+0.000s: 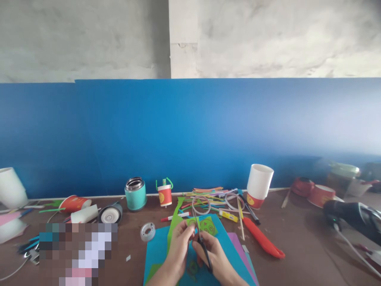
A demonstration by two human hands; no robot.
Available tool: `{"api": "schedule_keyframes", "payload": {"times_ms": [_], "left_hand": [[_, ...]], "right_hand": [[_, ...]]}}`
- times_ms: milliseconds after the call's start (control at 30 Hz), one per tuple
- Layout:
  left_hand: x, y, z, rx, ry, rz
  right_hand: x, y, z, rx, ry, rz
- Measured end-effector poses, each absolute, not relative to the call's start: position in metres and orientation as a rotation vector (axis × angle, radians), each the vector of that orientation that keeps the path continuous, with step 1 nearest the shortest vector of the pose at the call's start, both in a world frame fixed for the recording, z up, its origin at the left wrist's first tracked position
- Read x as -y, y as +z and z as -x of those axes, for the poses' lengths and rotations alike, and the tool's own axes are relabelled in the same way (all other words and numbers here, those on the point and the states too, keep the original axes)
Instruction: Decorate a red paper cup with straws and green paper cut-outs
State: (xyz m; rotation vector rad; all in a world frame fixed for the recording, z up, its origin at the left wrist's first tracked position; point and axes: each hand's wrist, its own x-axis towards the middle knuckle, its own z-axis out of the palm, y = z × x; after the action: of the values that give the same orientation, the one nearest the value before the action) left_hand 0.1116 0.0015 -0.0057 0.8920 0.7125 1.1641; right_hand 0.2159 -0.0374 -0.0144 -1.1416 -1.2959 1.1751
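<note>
Head view: left hand (177,243) pinches green paper (208,226) while right hand (214,251) grips black-handled scissors (204,251).

Holding black-handled scissors (206,254) in the right hand (214,249) and a green paper piece (212,223) (with rounded line drawings) in the left hand (179,241), all above the blue sheet (233,264). Showing a tape roll (143,232) at the sheet's far left corner and a long red object (263,240) to the sheet's right. Beyond the sheet, showing a teal jar (135,197), a small red cup (165,196) and a white cup (259,182).
</note>
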Motion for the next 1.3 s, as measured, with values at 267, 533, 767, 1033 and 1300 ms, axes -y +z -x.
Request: {"api": "schedule_keyframes", "payload": {"times_ms": [267, 533, 767, 1033, 1300], "left_hand": [[-0.001, -0.004, -0.109, -0.761, 1.168, -0.98], [-0.008, 0.0, -0.103, -0.772, 1.159, -1.119], [-0.013, 0.004, -0.097, -0.729, 1.113, -1.24], [-0.026, 0.007, -0.083, -0.673, 0.993, -1.325], [-0.014, -0.003, -0.1, -0.708, 1.113, -1.074]], "right_hand": [[0.038, -0.015, -0.215, 1.29, 1.152, 1.157], [0.037, -0.014, -0.215, 1.291, 1.164, 1.204], [0.035, -0.018, -0.216, 1.289, 1.196, 1.194], [0.038, -0.016, -0.217, 1.313, 1.207, 1.257], [0.036, -0.017, -0.216, 1.3, 1.172, 1.223]]}}
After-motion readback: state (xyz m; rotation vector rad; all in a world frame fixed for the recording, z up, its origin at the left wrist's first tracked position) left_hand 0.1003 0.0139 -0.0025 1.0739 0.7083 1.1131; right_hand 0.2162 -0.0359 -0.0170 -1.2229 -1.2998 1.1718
